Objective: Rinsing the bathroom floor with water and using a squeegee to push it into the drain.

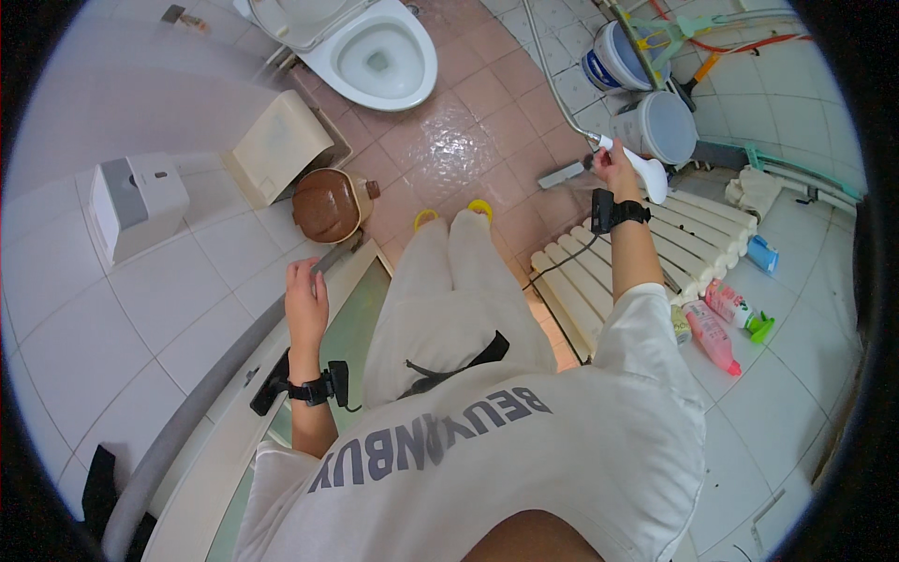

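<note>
My right hand [615, 169] is closed around the handle of a white shower head [646, 174], held out over a slatted cream rack. A metal hose [552, 86] runs up and away from its handle. My left hand [307, 300] hangs at the left with its fingers stretched out, holding nothing I can see. It is close to a long grey bar [201, 384] and the cream frame of a glass door [220, 412]; I cannot tell whether it touches them. Each wrist wears a black strap with a small device.
A white toilet [379, 61] with its lid up stands ahead. A brown-lidded container [328, 208] and a cream bin [281, 148] are at left. White buckets [667, 129] stand at right, beyond the slatted rack [684, 234]. Pink bottles [714, 335] lie near it. The tiled floor [445, 145] glistens.
</note>
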`<act>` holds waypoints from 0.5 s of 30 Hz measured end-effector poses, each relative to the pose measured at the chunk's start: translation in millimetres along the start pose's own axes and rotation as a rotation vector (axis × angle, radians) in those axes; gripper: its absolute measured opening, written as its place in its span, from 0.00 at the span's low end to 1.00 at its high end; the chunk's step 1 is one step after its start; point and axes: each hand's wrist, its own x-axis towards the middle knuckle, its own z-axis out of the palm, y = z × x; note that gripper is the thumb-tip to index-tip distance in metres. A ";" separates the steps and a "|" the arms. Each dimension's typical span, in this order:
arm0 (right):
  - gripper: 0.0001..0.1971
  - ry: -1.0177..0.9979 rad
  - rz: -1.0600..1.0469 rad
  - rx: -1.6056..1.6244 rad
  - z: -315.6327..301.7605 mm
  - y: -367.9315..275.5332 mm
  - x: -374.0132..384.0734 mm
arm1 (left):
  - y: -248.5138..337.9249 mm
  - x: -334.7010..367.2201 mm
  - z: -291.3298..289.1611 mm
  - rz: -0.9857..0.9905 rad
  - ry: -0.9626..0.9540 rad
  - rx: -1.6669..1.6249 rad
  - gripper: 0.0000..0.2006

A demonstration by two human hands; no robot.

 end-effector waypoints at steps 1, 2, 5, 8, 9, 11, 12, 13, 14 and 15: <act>0.12 -0.018 -0.008 -0.003 2.1 -0.1 -4.8 | -1.4 -1.0 0.1 0.005 0.004 0.015 0.11; 0.12 -0.017 -0.008 -0.003 2.8 -1.9 -8.8 | -0.8 -1.3 -0.8 0.005 0.002 0.015 0.11; 0.10 0.036 0.055 0.067 12.5 -4.0 -27.7 | 0.2 -3.2 -3.2 -0.028 -0.019 -0.024 0.11; 0.11 -0.011 0.064 0.038 29.0 11.9 -55.1 | -5.9 -5.9 -2.5 -0.024 -0.013 0.014 0.11; 0.11 0.013 0.078 0.047 27.8 14.0 -48.2 | -7.1 -5.7 -2.4 -0.014 -0.010 0.016 0.11; 0.11 0.036 0.092 0.053 27.2 19.0 -37.2 | -7.1 -5.7 -3.5 -0.005 -0.006 0.017 0.11; 0.11 0.038 0.117 0.049 27.7 21.7 -33.2 | -4.5 -5.8 -4.9 -0.027 -0.016 -0.010 0.11; 0.12 0.041 0.141 0.046 27.2 23.0 -29.7 | -3.5 -5.6 -5.7 -0.048 -0.025 -0.037 0.11; 0.12 0.039 0.144 0.042 31.1 25.8 -32.6 | -4.2 -6.4 -5.9 -0.052 -0.022 -0.037 0.11; 0.11 0.028 0.143 0.012 35.3 29.2 -35.4 | -4.8 -6.9 -6.0 -0.057 -0.023 -0.039 0.11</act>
